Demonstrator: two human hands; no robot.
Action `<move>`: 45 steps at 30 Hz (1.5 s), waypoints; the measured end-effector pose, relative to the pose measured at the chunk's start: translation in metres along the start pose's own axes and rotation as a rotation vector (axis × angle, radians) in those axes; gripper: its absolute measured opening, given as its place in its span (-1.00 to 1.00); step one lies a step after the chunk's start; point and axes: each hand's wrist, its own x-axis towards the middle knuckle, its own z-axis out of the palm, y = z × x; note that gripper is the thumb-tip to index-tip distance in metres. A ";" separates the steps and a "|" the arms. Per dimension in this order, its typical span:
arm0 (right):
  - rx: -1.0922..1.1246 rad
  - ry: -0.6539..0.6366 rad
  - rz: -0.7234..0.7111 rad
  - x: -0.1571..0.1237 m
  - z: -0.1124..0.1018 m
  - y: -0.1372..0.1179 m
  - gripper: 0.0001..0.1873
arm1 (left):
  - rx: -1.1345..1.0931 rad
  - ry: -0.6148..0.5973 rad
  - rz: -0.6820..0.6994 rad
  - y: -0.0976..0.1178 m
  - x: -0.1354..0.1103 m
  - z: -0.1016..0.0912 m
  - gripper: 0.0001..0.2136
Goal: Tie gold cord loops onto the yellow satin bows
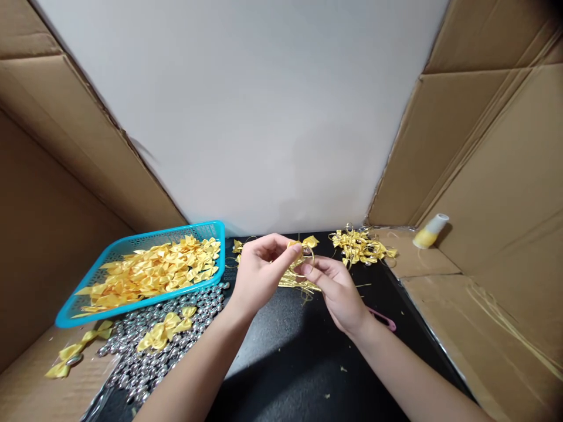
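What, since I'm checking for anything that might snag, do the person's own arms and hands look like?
The left grip and right grip are ungloved human hands. The bare left forearm and bare right forearm taper toward the wrists, showing no sleeves, watches, bracelets or cables. Nail details are too small to tell.

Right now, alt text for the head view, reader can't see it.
A person's left hand pinches a shiny yellow ribbon bow, the right hand at its thin gold loop, above a black tabletop. At left, a turquoise plastic basket of yellow bows stands by loose silver beads.
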 end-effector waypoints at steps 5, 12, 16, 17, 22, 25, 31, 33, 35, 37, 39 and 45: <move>-0.376 -0.123 -0.081 0.004 -0.007 0.006 -0.87 | -0.026 0.182 0.075 0.000 0.006 -0.013 -0.87; -0.680 -0.407 -0.010 0.007 -0.022 0.016 -0.90 | 0.000 0.277 0.120 0.001 0.012 -0.027 -0.86; -0.762 -0.436 0.007 0.008 -0.032 0.014 -0.90 | -0.005 0.262 0.122 0.002 0.012 -0.025 -0.88; -0.765 -0.381 -0.019 0.008 -0.032 0.011 -0.86 | -0.006 0.255 0.119 0.002 0.012 -0.024 -0.88; -0.645 -0.026 -0.362 0.002 -0.013 -0.003 -0.73 | -0.027 0.223 0.080 0.002 0.009 -0.017 -0.88; -0.600 0.029 -0.345 -0.002 0.000 -0.001 -0.65 | -0.029 0.179 0.050 0.000 0.006 -0.011 -0.88; -0.465 0.101 -0.253 -0.002 0.002 0.007 -0.90 | -0.002 0.129 0.047 -0.002 0.004 -0.006 -0.87; -0.478 0.125 -0.314 -0.002 0.000 0.006 -0.86 | 0.001 0.151 0.048 -0.001 0.004 -0.007 -0.86; -0.505 0.096 -0.390 -0.003 0.000 0.003 -0.88 | -0.007 0.176 0.046 -0.001 0.006 -0.009 -0.87; -0.530 0.033 -0.476 -0.006 0.000 0.001 -0.89 | -0.022 0.197 0.046 -0.001 0.007 -0.011 -0.87; -0.577 -0.012 -0.570 -0.008 0.000 -0.002 -0.91 | -0.035 0.213 0.052 -0.001 0.008 -0.012 -0.87; -0.782 -0.102 -0.747 -0.010 -0.001 -0.002 -0.91 | -0.061 0.242 0.082 -0.001 0.010 -0.017 -0.86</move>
